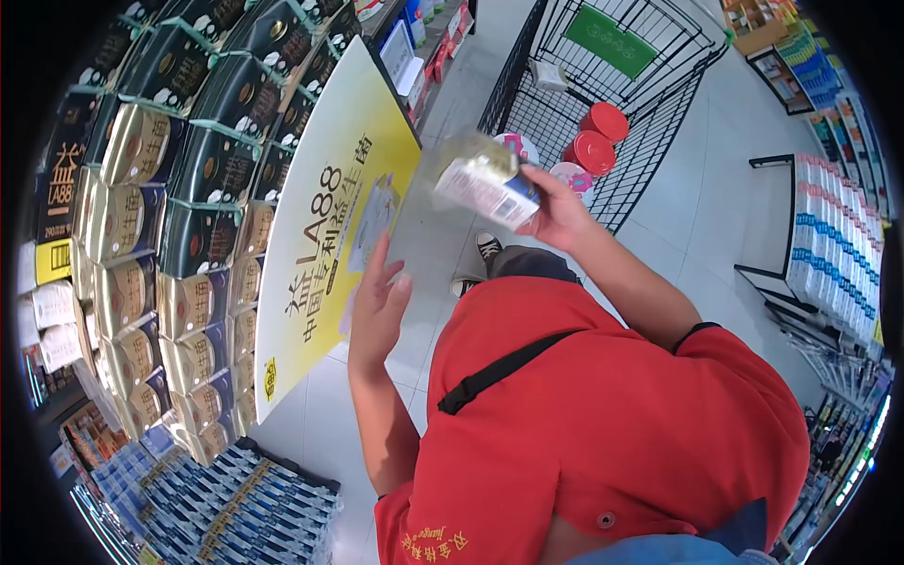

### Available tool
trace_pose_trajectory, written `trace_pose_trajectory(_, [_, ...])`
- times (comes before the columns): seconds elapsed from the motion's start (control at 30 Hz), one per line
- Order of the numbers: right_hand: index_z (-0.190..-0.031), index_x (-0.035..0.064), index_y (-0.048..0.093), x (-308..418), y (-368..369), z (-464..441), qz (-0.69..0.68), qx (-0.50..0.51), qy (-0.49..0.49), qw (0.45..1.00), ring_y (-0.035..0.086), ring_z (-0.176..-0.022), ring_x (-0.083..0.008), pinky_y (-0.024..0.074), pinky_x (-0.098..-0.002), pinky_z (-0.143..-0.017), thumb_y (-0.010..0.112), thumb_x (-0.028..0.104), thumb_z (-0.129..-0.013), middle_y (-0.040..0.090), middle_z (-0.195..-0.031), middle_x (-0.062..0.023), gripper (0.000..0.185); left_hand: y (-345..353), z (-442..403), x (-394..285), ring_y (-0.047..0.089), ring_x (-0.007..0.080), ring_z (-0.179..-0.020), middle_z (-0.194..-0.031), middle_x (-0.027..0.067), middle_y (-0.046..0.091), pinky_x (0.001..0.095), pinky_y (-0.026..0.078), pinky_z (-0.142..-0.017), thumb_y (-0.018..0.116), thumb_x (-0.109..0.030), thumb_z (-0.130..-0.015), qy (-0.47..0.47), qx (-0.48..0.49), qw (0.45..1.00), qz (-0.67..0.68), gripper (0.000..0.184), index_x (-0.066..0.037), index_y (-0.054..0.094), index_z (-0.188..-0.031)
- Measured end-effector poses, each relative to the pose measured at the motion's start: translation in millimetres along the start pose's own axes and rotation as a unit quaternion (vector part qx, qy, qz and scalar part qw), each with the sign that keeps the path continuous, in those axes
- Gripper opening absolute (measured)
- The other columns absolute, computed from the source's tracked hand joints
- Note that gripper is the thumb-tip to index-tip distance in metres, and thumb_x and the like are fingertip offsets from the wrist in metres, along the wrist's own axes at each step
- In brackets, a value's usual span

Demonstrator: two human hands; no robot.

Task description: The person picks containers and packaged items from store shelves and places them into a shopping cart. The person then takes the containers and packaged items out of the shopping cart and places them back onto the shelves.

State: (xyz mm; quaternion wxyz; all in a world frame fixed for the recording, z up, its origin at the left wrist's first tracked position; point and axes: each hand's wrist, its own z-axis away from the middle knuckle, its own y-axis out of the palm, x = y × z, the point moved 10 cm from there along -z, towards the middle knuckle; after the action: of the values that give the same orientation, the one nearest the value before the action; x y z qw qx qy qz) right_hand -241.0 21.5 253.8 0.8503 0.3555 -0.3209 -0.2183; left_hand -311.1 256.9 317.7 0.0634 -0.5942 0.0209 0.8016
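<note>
My right hand point(562, 212) grips a carton point(492, 193) with a white printed label, a barcode and gold and dark blue sides. Part of the carton is blurred, and it is held in front of the shopping cart. My left hand point(377, 315) is raised with its fingers stretched out and holds nothing. It is beside a white and yellow sign board point(330, 226); whether the fingers touch the board I cannot tell. The black wire shopping cart point(612, 42) has a green panel. Red lidded tubs point(593, 153) and a small pale package point(549, 75) are in it.
Stacked gold packs point(127, 221) and black packs point(202, 169) rise on the left behind the sign board. Blue and white packs point(240, 508) stand on the floor at lower left. A rack of white and blue goods point(833, 245) stands on the right.
</note>
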Motion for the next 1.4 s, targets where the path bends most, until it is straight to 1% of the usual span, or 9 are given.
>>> trace_pose_trajectory(0.13, [-0.112,0.009,0.057,41,-151,-42,-0.053,-0.183,-0.093,0.977,0.067,-0.09,-0.0218,0.0548,-0.0393,-0.075,0.056,0.033,-0.094,0.066,-0.104,-0.006,0.03,-38,22,52,0.047,0.0278,-0.126,-0.146,0.0174,0.04,0.0361,0.04,-0.102,0.056,-0.02,-0.095,-0.066,-0.083,0.994,-0.004,0.058,-0.003,0.034,-0.146])
trace_pose_trajectory(0.17, [-0.113,0.0085,0.058,45,-176,-51,-0.016,-0.042,-0.018,0.999,0.066,-0.089,-0.0212,0.0544,-0.038,-0.076,0.055,0.033,-0.094,0.066,-0.103,-0.0067,0.031,-45,26,52,0.047,0.0278,-0.126,-0.146,0.0174,0.04,0.0361,0.04,-0.102,0.056,-0.02,-0.095,-0.065,-0.103,0.993,-0.01,0.058,-0.003,0.034,-0.146])
trace_pose_trajectory(0.23, [-0.117,0.0039,0.054,63,-221,-58,-0.054,-0.217,-0.107,0.969,0.065,-0.095,-0.0252,0.0541,-0.042,-0.083,0.047,0.028,-0.097,0.064,-0.107,-0.0112,0.032,-59,42,56,0.049,0.0266,-0.125,-0.143,0.0166,0.045,0.0355,0.039,-0.102,0.057,-0.017,-0.095,-0.102,-0.148,0.983,0.02,0.055,-0.001,0.038,-0.144])
trace_pose_trajectory(0.37, [-0.118,0.0083,0.06,81,-335,-92,-0.009,-0.272,-0.084,0.958,0.068,-0.094,-0.0229,0.0586,-0.0384,-0.079,0.045,0.035,-0.097,0.069,-0.106,-0.0073,0.036,-97,71,31,0.051,0.0238,-0.122,-0.141,0.0149,0.047,0.0343,0.041,-0.1,0.061,-0.016,-0.094,-0.055,-0.232,0.971,0.016,0.054,0.001,0.04,-0.141])
trace_pose_trajectory(0.77, [-0.116,0.009,0.059,85,-366,-124,0.03,-0.359,-0.085,0.929,0.068,-0.092,-0.0258,0.0599,-0.0361,-0.07,0.05,0.035,-0.095,0.066,-0.108,-0.0081,0.035,-246,180,-118,0.058,0.0123,-0.092,-0.111,0.0105,0.062,0.0261,0.049,-0.079,0.065,-0.015,-0.092,0.063,-0.51,0.841,-0.17,0.04,-0.002,0.056,-0.129])
trace_pose_trajectory(0.97, [-0.114,0.0088,0.06,90,-373,-129,0.021,-0.371,-0.071,0.926,0.069,-0.088,-0.0244,0.0596,-0.0326,-0.066,0.049,0.036,-0.094,0.067,-0.104,-0.008,0.035,-315,213,-182,0.053,0.0352,-0.118,-0.127,0.0169,0.058,0.0399,0.041,-0.101,0.071,-0.018,-0.081,0.044,-0.556,0.614,-0.558,0.052,-0.007,0.056,-0.129])
trace_pose_trajectory(1.07, [-0.109,0.0107,0.061,95,-375,-128,0.032,-0.37,-0.062,0.926,0.067,-0.078,-0.0213,0.0571,-0.0287,-0.06,0.049,0.041,-0.094,0.067,-0.098,-0.0076,0.036,-350,221,-181,0.046,0.0361,-0.125,-0.135,0.0169,0.052,0.0425,0.037,-0.105,0.072,-0.02,-0.077,-0.06,-0.555,0.502,-0.661,0.065,-0.009,0.049,-0.136])
trace_pose_trajectory(1.2, [-0.104,0.0123,0.062,102,-380,-124,0.03,-0.382,-0.047,0.923,0.063,-0.065,-0.0177,0.0527,-0.0244,-0.052,0.049,0.048,-0.092,0.065,-0.088,-0.0066,0.04,-385,219,-165,0.044,0.036,-0.127,-0.142,0.0134,0.046,0.0447,0.037,-0.106,0.073,-0.022,-0.074,-0.153,-0.531,0.563,-0.614,0.077,-0.014,0.04,-0.143])
trace_pose_trajectory(1.4, [-0.107,0.0052,0.056,103,-456,-141,0.043,-0.33,-0.002,0.943,0.061,-0.073,-0.0186,0.0534,-0.0281,-0.058,0.05,0.046,-0.092,0.061,-0.094,-0.0089,0.044,-357,208,-188,0.047,0.0347,-0.122,-0.133,0.0118,0.05,0.0472,0.04,-0.101,0.08,-0.028,-0.067,-0.251,-0.502,0.505,-0.657,0.08,-0.022,0.046,-0.139])
